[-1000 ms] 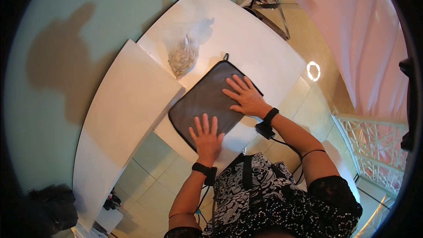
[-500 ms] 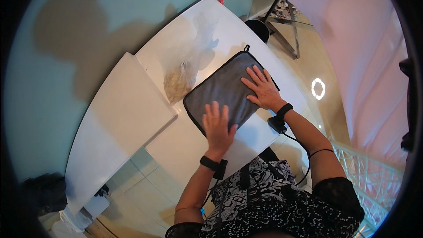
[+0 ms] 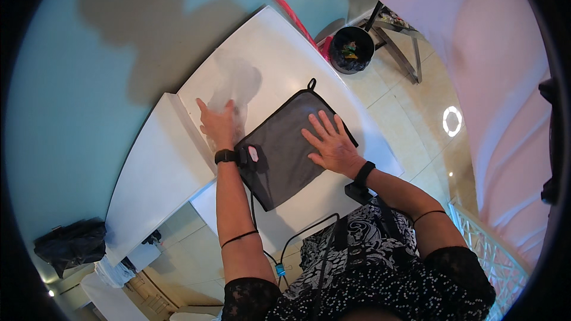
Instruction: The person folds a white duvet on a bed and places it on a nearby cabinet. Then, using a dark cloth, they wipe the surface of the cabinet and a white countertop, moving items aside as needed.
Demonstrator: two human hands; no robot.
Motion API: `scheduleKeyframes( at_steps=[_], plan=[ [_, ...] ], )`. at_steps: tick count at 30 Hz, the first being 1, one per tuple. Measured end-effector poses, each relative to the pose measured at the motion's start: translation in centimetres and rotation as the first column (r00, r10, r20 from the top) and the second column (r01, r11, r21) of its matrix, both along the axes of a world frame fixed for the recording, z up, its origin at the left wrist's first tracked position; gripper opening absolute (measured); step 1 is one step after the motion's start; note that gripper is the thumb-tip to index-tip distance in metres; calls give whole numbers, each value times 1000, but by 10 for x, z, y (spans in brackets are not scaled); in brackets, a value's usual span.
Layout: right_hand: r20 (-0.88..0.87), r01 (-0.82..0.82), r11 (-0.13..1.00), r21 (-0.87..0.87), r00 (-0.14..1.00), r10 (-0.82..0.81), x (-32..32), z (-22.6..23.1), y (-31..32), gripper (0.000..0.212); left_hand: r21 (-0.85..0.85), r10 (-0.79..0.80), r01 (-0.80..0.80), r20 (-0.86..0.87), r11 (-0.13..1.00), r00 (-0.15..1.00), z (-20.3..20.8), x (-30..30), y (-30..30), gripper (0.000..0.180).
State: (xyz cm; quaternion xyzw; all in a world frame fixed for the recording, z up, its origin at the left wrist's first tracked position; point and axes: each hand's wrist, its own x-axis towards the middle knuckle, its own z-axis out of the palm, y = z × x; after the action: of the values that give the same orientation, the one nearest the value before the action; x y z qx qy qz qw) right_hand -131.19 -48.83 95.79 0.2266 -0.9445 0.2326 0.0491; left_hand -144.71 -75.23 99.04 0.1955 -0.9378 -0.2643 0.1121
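A grey cloth (image 3: 285, 154) with black edging and a small hanging loop lies flat on the white table. My right hand (image 3: 334, 147) rests on its right half, palm down with fingers spread. To the left of the cloth, my left hand (image 3: 217, 126) is over a clear plastic bag (image 3: 242, 86), with thumb and forefinger apart. The hand hides most of the bag's lower part, where the beige contents showed earlier. Whether those fingers touch the bag, I cannot tell. Each wrist wears a black band with a small device, and a cable runs along my left forearm.
A raised white panel (image 3: 160, 166) borders the table (image 3: 279, 41) on the left, against the blue wall. Beyond the far right edge stands a black-lined bin (image 3: 351, 50). Pink fabric (image 3: 476, 83) hangs at right. A black bag (image 3: 71, 244) is at lower left.
My left hand has left the cloth's near left part and moved left and away to the plastic bag. My right hand remains flat on the cloth. The view has shifted slightly.
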Motion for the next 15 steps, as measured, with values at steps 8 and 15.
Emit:
scheduleKeyframes(
  at_steps=[8, 15],
  plan=[
    [-16, -2, 1000, -19, 1000, 1, 0, -7, 3, 61, 632, 110, 81, -258, 771, 960, 27, 25, -33, 30],
    [-50, -9, 998, 54, 999, 12, 0, -18, -7, 63, 836, 222, 282, -422, 471, 879, 53, 78, -91, 26]
  ],
)
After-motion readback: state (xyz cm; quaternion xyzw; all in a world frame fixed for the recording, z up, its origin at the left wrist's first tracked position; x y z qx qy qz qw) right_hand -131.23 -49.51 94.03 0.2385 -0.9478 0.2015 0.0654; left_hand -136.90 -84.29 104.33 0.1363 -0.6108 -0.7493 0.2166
